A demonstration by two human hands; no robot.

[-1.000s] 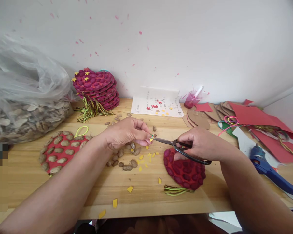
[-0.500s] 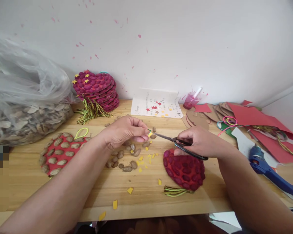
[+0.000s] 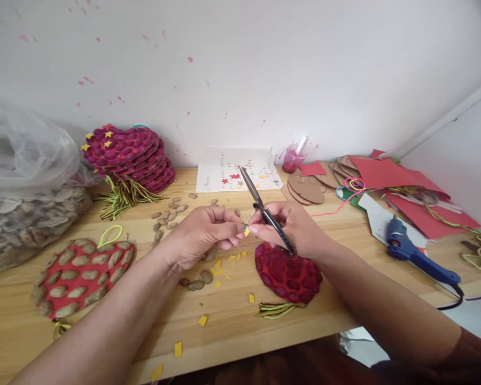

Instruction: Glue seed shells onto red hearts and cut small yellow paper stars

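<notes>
Between the fingertips of both hands is a tiny yellow and green paper piece [image 3: 246, 231]. My left hand [image 3: 208, 230] pinches it from the left side. From the other side, the thumb and finger of my right hand [image 3: 292, 227] meet at it. Black-handled scissors [image 3: 260, 206] rest in my right hand as well, closed, their blades pointing up and away. Below that hand lies a dark red shell-covered heart [image 3: 288, 272] with a yellow-green yarn tassel [image 3: 278, 309]. Yellow paper scraps [image 3: 203, 320] and peanut shells [image 3: 196, 283] are scattered under and in front of my hands.
A red heart with plain peanut shells [image 3: 84, 275] lies left, near a plastic bag of shells [image 3: 28, 224]. Painted hearts [image 3: 132, 155] are stacked behind. A paper with stars [image 3: 208, 171] and a pink cup [image 3: 292, 159] stand by the wall. A blue glue gun [image 3: 420, 256] lies right.
My right hand has turned the scissors from pointing left at the paper piece to pointing upward, and its fingertips have come to the piece. The view has shifted right.
</notes>
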